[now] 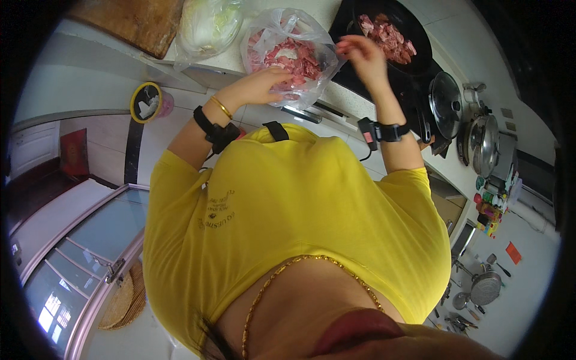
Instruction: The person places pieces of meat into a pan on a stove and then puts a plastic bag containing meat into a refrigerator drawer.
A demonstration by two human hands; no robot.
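A clear plastic bag [330,76] of sliced raw meat [299,60] lies at the counter's front edge, its mouth spread wide. Over its near left part is my left hand [265,85], fingers and thumb apart, touching the meat or the bag; which one is unclear. My right hand [366,58], slightly blurred, is raised between the bag and a black wok [420,38], fingers bent and apart with nothing visible in them. More raw meat [389,40] sits in the wok on the black hob [348,83].
Left of the bag are a bagged Chinese cabbage [209,27] and a wooden board [130,22]. A glass-lidded pan [445,105] and a lidded pot [483,144] stand to the right. Below the counter at left is a yellow-rimmed bin [146,102].
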